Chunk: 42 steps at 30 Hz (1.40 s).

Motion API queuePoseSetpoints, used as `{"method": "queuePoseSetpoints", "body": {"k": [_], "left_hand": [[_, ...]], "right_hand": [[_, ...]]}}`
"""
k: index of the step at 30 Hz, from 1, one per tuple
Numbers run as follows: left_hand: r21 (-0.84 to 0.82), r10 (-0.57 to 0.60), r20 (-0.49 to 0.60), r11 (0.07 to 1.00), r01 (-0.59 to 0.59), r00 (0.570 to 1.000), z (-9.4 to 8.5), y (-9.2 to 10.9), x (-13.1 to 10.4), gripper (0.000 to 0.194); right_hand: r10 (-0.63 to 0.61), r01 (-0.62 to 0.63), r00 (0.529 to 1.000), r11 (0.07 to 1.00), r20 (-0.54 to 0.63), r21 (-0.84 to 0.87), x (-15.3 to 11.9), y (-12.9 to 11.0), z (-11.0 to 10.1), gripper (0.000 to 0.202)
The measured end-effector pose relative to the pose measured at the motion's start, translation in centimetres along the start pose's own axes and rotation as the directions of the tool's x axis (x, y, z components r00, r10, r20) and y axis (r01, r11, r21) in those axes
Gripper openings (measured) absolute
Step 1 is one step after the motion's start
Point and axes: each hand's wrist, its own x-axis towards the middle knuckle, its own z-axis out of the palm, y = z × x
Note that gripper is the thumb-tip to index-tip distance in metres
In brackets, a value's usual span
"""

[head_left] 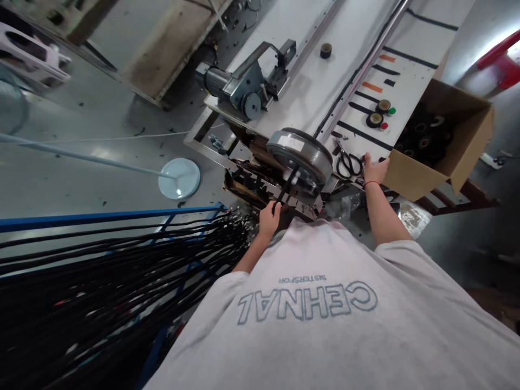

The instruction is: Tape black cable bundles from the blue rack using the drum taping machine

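My left hand (268, 219) is closed round a black cable (285, 187) in front of the round metal drum (301, 157) at the bench's near end. The cable runs up toward the drum's opening. On the right, my right hand (376, 169) lies at the edge of the white bench (304, 103), its fingers apart. A small dark bit shows by its fingertips; what it is I cannot make out. Black-handled scissors (346, 164) lie just left of that hand. Beside it stands an open cardboard box (418, 176) with black rolls inside.
A motor unit (233, 86) sits on the bench's left side. Tape rolls (374, 119), a green button (391, 111) and a red button (384, 125) are near the scissors. Many black cables (122, 281) hang over a blue rack (101, 219) at left. A white round base (179, 179) stands on the floor.
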Motion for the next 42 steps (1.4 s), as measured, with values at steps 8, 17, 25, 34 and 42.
{"method": "queuePoseSetpoints", "body": {"k": [8,17,25,34,42], "left_hand": [[0.006,-0.009,-0.020,1.000,0.009,1.000,1.2,0.2,1.6,0.035],[-0.080,-0.009,0.025,0.997,0.011,1.000,1.4,0.4,1.2,0.035],[-0.115,-0.035,0.047,0.993,0.040,0.998,0.2,1.0,1.9,0.035],[-0.104,-0.159,0.274,0.975,0.194,0.948,-1.0,-2.9,-2.1,0.036],[-0.053,-0.110,0.113,0.992,0.117,0.987,-1.5,-0.5,-1.5,0.033]], "right_hand": [[0.001,-0.001,1.000,1.000,0.006,-0.006,-0.1,0.0,0.1,0.094],[-0.007,0.007,1.000,1.000,0.001,-0.005,0.1,0.3,0.2,0.097],[-0.007,0.007,1.000,0.999,-0.010,0.039,0.1,0.2,0.3,0.084],[-0.008,0.008,1.000,1.000,0.004,0.007,0.4,0.5,0.4,0.090],[-0.009,0.009,1.000,1.000,0.007,0.014,0.2,0.3,0.2,0.089]]}}
